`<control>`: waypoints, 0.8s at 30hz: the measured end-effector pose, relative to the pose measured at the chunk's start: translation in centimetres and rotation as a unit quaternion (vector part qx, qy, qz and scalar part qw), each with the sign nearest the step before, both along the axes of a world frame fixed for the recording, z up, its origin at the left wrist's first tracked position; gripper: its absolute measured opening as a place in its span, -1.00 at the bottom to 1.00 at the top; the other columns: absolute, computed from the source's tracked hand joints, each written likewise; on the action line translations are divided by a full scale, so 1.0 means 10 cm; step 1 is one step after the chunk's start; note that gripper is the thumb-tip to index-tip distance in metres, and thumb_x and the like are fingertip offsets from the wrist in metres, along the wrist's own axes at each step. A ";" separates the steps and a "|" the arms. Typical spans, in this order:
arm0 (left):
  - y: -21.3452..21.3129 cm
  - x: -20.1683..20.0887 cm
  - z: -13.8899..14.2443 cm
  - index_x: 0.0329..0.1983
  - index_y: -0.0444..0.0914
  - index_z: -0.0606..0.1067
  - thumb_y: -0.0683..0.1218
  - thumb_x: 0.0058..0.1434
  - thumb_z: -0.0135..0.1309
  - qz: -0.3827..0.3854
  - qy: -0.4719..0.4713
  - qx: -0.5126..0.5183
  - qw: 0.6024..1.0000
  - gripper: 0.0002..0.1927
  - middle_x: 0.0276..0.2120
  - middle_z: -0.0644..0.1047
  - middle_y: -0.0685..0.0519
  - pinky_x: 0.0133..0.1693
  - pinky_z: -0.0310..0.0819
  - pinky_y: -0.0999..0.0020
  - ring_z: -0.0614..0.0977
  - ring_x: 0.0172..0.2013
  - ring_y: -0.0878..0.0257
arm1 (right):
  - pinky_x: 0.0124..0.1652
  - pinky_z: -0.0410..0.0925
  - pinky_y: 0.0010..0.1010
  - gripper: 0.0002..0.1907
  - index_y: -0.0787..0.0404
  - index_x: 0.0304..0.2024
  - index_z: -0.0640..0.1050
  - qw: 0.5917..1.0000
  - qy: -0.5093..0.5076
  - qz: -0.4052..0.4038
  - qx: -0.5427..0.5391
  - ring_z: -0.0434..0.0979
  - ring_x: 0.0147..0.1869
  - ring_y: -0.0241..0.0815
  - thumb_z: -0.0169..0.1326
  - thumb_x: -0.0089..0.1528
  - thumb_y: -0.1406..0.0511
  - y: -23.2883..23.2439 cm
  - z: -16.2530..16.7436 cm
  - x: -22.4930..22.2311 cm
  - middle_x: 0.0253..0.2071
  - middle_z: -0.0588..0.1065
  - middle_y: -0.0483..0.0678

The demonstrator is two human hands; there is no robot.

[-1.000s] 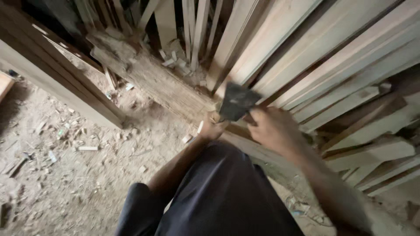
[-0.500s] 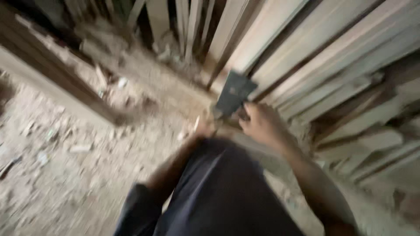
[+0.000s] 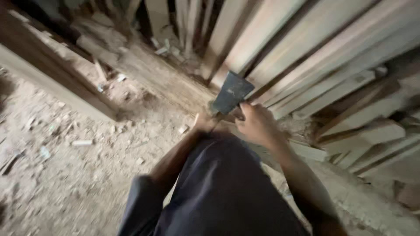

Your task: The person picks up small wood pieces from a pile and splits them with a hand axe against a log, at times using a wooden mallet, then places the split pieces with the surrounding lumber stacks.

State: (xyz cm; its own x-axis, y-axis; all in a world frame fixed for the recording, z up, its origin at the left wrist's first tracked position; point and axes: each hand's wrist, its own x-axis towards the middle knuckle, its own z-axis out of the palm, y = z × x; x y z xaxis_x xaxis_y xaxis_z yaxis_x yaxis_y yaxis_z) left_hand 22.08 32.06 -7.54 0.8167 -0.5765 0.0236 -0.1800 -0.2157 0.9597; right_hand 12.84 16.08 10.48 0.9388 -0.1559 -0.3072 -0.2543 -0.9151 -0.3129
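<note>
Dark metal hatchet head (image 3: 232, 92) just above the right hand (image 3: 257, 124) (fingers curled round its handle), left hand (image 3: 204, 121) beside.

No package, label, sign or screen shows anywhere in this view. Only bare timber and a dusty, chip-strewn floor fill it, with nothing printed or wrapped among them.
</note>
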 end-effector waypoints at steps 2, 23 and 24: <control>0.00 0.24 0.00 -0.01 -0.32 0.56 -0.08 0.26 0.27 -0.038 0.051 -0.036 0.997 -0.70 -0.20 0.62 -0.03 -0.28 0.53 0.30 0.61 -0.24 0.27 | -0.31 0.45 -0.09 -0.67 0.28 -0.17 0.54 0.992 -0.090 0.056 0.068 0.60 -0.31 0.04 0.26 0.17 0.18 -0.46 -0.34 -0.07 -0.41 0.52 0.13; -0.28 0.29 0.41 -0.53 -0.13 0.28 -0.21 0.22 0.23 0.256 0.193 -0.191 0.928 -0.64 -0.65 0.30 0.17 -0.59 0.07 0.36 0.27 -0.66 0.37 | -0.09 0.38 0.17 -0.29 0.31 0.00 0.49 0.967 -0.019 -0.246 0.063 0.60 -0.11 0.26 0.18 0.17 -0.16 -0.83 -1.54 -0.87 -0.26 0.58 0.16; -0.21 0.29 0.54 -0.56 -0.17 0.32 -0.18 0.27 0.25 0.205 0.159 -0.156 0.953 -0.63 -0.67 0.32 0.14 -0.57 0.09 0.34 0.30 -0.68 0.34 | -0.11 0.39 0.16 -0.31 0.31 0.02 0.50 0.970 -0.059 -0.229 0.061 0.59 -0.12 0.28 0.19 0.18 -0.14 -0.84 -1.56 -0.88 -0.24 0.58 0.18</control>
State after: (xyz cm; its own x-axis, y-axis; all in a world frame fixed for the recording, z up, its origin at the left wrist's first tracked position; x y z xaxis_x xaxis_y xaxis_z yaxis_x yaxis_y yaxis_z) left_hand 24.95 29.99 -2.17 0.9666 -0.2118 -0.1441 0.1681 0.1000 0.9807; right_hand 4.09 7.71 -5.12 0.8091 -0.5347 -0.2438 -0.5815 -0.6687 -0.4633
